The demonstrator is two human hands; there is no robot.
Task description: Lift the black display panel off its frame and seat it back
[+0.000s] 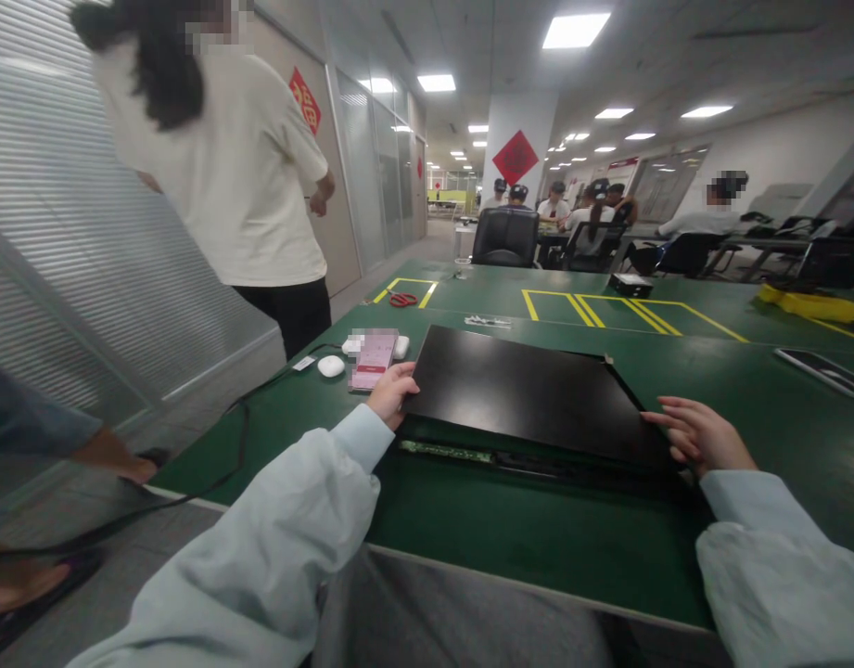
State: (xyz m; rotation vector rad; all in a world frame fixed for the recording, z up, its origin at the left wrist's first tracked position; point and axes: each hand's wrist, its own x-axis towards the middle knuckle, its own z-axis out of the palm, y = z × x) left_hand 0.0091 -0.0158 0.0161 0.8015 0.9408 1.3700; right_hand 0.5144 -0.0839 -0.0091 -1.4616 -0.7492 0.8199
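Note:
A flat, dark, glossy display panel (524, 385) is tilted over the green table in front of me. My left hand (393, 393) pinches its left edge between thumb and fingers. At the right edge, my right hand (701, 436) holds the panel, with the index finger reaching along the side and the thumb partly hidden. Below the near edge shows a narrow green circuit board strip (446, 452), with a dark strip continuing to the right. Whether the strip is joined to the panel, I cannot tell.
Left of the panel lie a phone (375, 360), a white rounded case (331, 366) and a black cable (242, 436). Red scissors (402, 300), a small black box (630, 285) and another phone (820, 371) lie farther off. A person (238, 176) stands at left; several people sit behind.

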